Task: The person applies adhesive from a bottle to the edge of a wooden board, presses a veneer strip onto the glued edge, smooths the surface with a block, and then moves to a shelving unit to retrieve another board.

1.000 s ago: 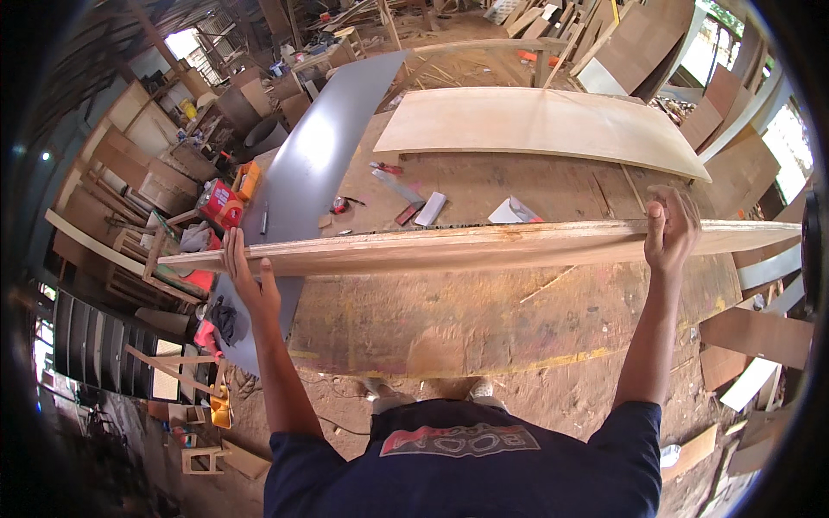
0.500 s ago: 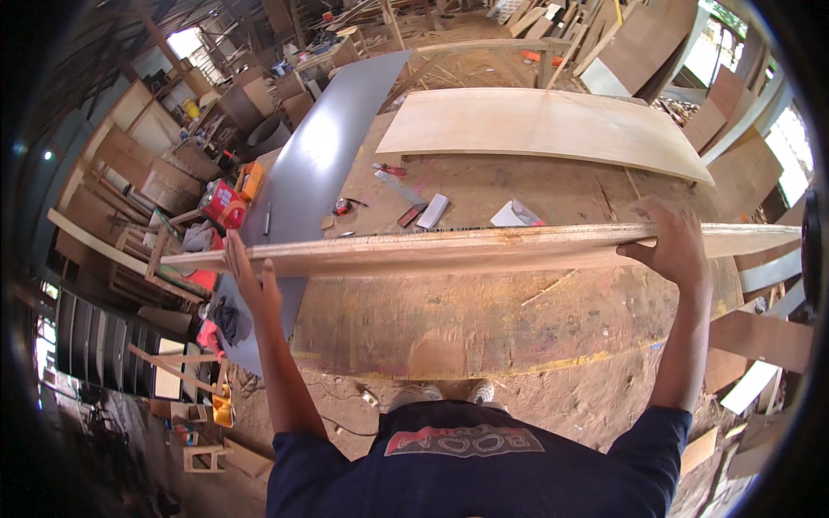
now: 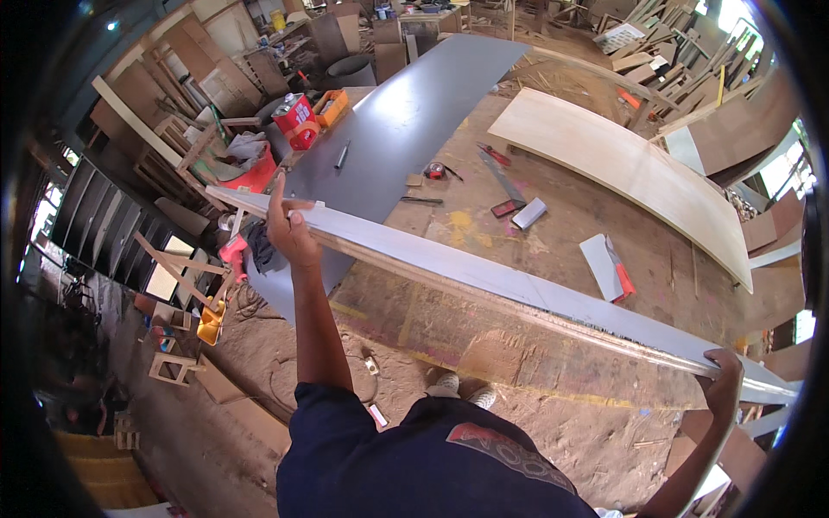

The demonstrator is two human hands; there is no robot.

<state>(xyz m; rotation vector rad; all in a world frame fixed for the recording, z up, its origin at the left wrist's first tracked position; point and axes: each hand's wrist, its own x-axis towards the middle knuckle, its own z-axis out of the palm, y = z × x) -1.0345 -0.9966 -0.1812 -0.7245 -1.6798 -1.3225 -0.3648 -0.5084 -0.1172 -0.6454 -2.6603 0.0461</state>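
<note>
- The long board (image 3: 484, 269) spans both hands in front of the person, its left end farther away and its right end nearer; a grey face and a pale wooden edge show.
- The left hand (image 3: 295, 235) is closed on the board near its left end, with one finger pointing up and the thumb bent in beside the edge.
- The right hand (image 3: 724, 380) is hooked over the board near its right end, fingers curled on the top edge; I cannot tell where its thumb presses.
- The board crosses over the near part of the workbench (image 3: 656, 259); I cannot tell whether its lower edge touches it.
- Beyond the board, a tape measure (image 3: 434, 172) lies on the bench, left of a grey block (image 3: 529, 214).
- A white piece with a red end (image 3: 607, 268) lies near the board's middle, to the right of the block.
- A pale wooden panel (image 3: 622, 160) lies at the far right of the bench.
- A grey sheet (image 3: 389, 116) runs along the left, with a slim metal tube (image 3: 343, 154) on it.
- A red can (image 3: 295, 116) stands left of the sheet, just beside an orange tray (image 3: 332, 109).
</note>
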